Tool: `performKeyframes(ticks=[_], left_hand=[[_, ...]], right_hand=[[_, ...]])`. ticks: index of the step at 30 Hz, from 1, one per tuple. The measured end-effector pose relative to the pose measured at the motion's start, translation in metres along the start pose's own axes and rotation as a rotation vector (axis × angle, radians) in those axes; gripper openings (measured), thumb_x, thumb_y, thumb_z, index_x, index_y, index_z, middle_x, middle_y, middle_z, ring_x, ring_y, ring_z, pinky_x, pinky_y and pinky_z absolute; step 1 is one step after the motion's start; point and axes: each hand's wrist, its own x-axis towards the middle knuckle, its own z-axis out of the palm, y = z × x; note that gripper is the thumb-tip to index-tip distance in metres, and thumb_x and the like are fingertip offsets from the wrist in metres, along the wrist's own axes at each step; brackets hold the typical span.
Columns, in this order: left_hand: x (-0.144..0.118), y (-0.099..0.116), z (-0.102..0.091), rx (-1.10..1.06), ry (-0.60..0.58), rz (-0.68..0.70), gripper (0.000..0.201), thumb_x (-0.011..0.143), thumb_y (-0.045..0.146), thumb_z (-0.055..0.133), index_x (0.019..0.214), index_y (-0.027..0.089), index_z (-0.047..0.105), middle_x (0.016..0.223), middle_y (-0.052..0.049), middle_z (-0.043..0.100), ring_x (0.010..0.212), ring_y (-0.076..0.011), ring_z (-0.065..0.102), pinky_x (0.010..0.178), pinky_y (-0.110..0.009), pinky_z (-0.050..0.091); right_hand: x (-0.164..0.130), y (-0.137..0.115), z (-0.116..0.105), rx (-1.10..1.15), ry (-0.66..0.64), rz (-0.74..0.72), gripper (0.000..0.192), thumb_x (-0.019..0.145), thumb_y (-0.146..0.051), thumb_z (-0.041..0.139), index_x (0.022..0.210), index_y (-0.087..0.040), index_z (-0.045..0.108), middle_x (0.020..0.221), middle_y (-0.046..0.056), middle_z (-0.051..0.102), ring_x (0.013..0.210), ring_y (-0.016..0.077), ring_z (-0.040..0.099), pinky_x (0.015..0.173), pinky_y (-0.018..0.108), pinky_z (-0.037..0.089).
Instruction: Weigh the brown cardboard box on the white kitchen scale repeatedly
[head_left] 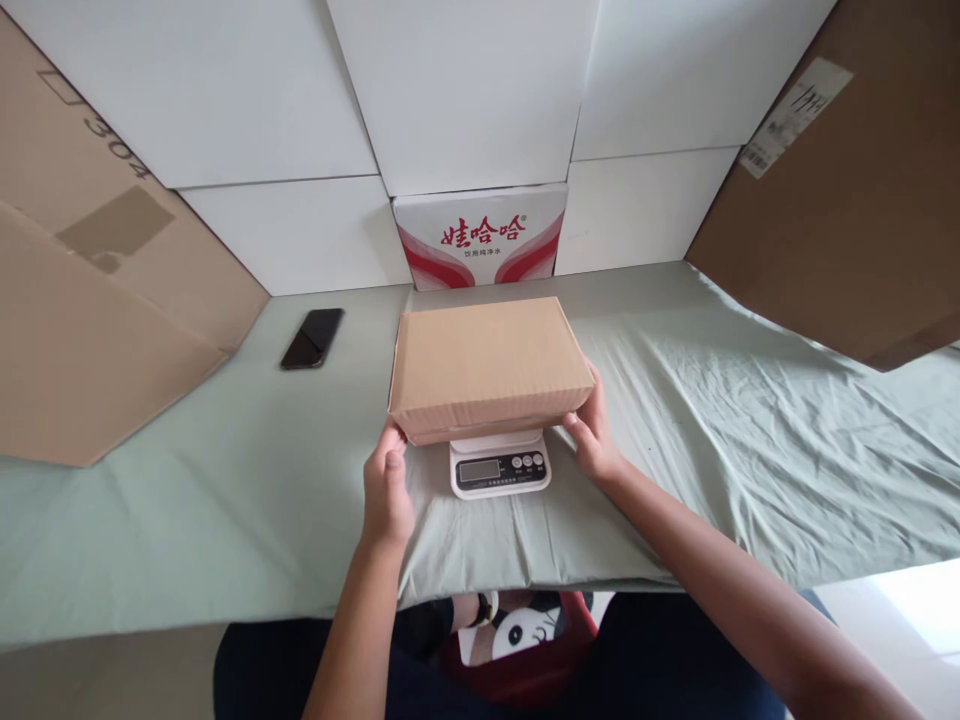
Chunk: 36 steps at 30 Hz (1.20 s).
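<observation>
While only the head view is on hand, it shows the matter plainly: a closed brown cardboard box (pixel 487 368) sits over a small white kitchen scale (pixel 500 463), and both of the person's hands are at its near corners. The box lies with its long axis running left to right across the person's front, so that each hand meets one short end rather than a long side.

The left hand (pixel 388 490) is at the near-left corner of the box, thumb and fingers curled up against the lower edge; the right hand (pixel 595 432) is at the near-right corner, fingers wrapped around the end wall with the thumb on the near face. Both hands are pressed to the cardboard, pinching the box between them from opposite ends. Whether the box's weight rests fully on the scale's platform or is partly carried by the hands cannot be told, since the box hides the platform.

Relative to the scale, the box reaches out past it on the left, the right and the far side, and only the scale's near strip with its display and buttons shows beneath the near edge. Neither hand is clearly nearer the box; both touch it.

Beyond the scale and to its left, well apart, a dark phone (pixel 313 337) lies on the pale green cloth (pixel 750 440). Straight behind the scale, a red-and-white water carton (pixel 480 238) stands against stacked white boxes (pixel 300 120).
</observation>
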Motion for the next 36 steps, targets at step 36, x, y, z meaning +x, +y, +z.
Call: performKeyframes(ticks=[36], left_hand=[[0.152, -0.076, 0.025, -0.197, 0.102, -0.257, 0.090, 0.092, 0.086, 0.037, 0.148, 0.021, 0.063, 0.168, -0.018, 0.047, 0.158, -0.0306, 0.042, 0.129, -0.047, 0.033]], right_hand=[[0.108, 0.088, 0.024, 0.267, 0.165, 0.348, 0.089, 0.091, -0.082, 0.035, 0.164, -0.033, 0.021, 0.171, 0.007, 0.043, 0.159, 0.0269, 0.043, 0.132, 0.054, 0.034]])
